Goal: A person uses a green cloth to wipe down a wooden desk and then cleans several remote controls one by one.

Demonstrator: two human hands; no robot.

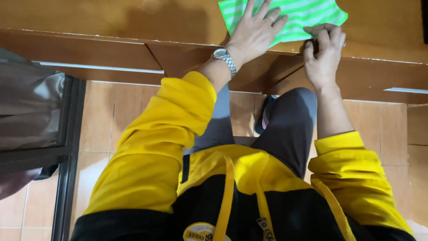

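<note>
Brown wooden table (111,18), near edge: my left hand (254,33) lies flat, fingers spread, on the green striped cloth (307,13). My right hand (323,53) pinches its near corner; I'd best pull that taut while the palm anchors.

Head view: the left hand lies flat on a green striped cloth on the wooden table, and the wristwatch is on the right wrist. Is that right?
Not quite. The head view shows the wristwatch on the left wrist, not the right. The rest holds: the left hand lies flat on the green striped cloth on the wooden table. The right hand pinches the cloth's near edge.
</note>
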